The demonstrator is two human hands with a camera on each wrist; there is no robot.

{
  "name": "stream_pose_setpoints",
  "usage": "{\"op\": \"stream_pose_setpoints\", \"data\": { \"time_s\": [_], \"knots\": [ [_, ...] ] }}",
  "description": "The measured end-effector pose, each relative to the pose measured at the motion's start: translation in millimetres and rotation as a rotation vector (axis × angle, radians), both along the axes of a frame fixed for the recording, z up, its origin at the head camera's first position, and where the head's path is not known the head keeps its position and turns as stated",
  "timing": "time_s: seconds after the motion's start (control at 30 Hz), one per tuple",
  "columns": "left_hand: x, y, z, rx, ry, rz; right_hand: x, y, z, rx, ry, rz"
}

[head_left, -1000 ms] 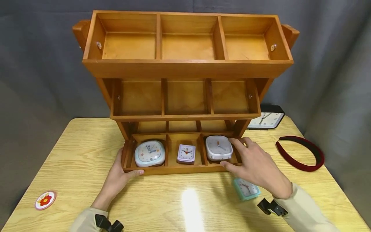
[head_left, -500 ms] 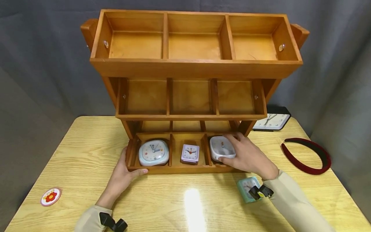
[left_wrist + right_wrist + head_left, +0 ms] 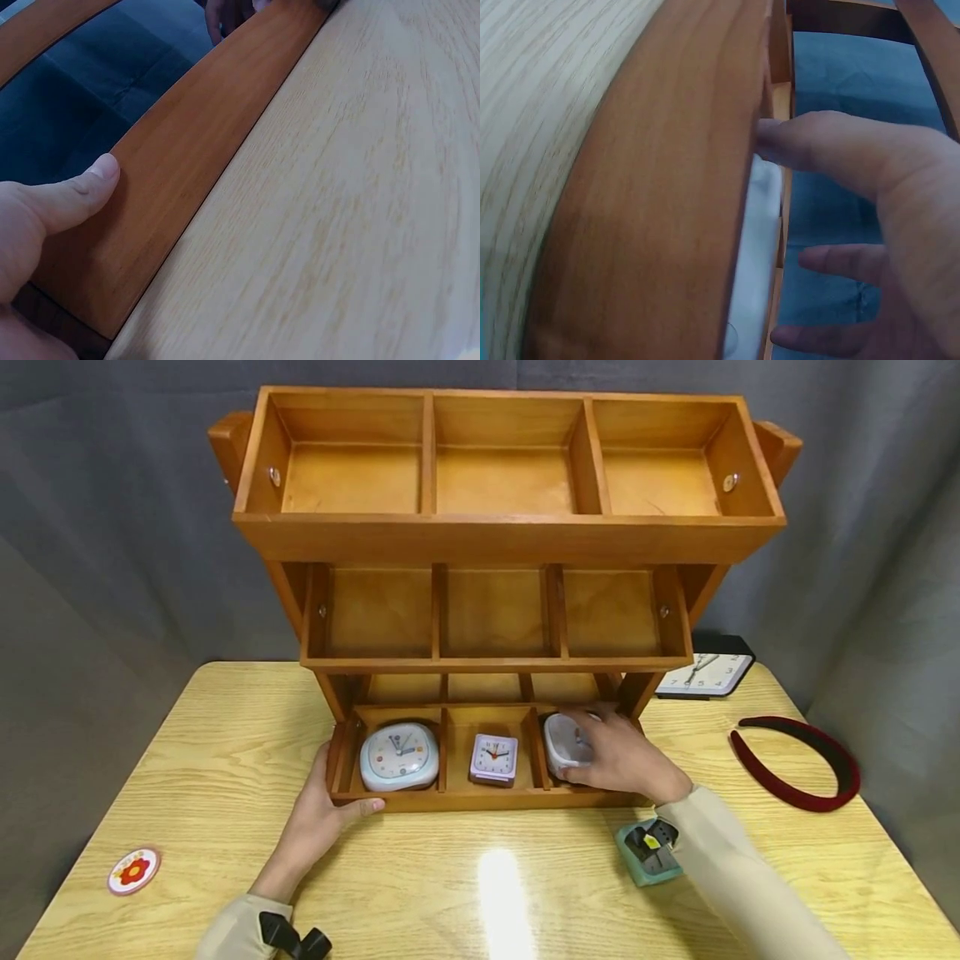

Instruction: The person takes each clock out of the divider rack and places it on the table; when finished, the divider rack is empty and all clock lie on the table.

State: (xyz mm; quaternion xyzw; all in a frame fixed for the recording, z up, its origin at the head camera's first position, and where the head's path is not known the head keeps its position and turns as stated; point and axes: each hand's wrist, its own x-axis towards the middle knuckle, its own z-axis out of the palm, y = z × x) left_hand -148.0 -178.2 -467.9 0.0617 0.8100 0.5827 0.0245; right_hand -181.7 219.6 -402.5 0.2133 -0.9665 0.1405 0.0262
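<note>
On the head view's left, my left hand (image 3: 315, 822) grips the front left corner of the bottom tray (image 3: 480, 799) of a wooden tiered box. Its thumb (image 3: 79, 199) lies along the front board in the left wrist view. My right hand (image 3: 626, 752) reaches over a white rounded alarm clock (image 3: 557, 747) in the right compartment, thumb at its front edge and fingers over its top. In the right wrist view the white clock (image 3: 754, 255) shows below the thumb. A purple clock (image 3: 494, 756) sits in the middle compartment, a pale blue one (image 3: 399, 756) in the left.
Two upper tiers (image 3: 510, 518) overhang the bottom tray. A mint clock (image 3: 648, 852) lies under the right wrist. A dark red headband (image 3: 802, 764) and a black-framed clock (image 3: 708, 668) are to the right. A flower-print disc (image 3: 134, 870) lies front left.
My right hand has moved left from the clock's right side to over it, covering more of it. The view has shifted slightly. My left hand keeps its hold on the tray corner.
</note>
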Motion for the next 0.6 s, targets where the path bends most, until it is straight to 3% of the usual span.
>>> {"op": "stream_pose_setpoints", "data": {
  "time_s": [0.33, 0.6],
  "knots": [
    [1.4, 2.1, -1.7, 0.003, 0.010, 0.009, -2.5, -4.4, -2.5, 0.035, -0.076, -0.092],
    [1.1, 0.8, -1.2, 0.003, -0.005, 0.013, -5.8, -9.2, -2.1, 0.067, -0.206, -0.129]
  ]
}}
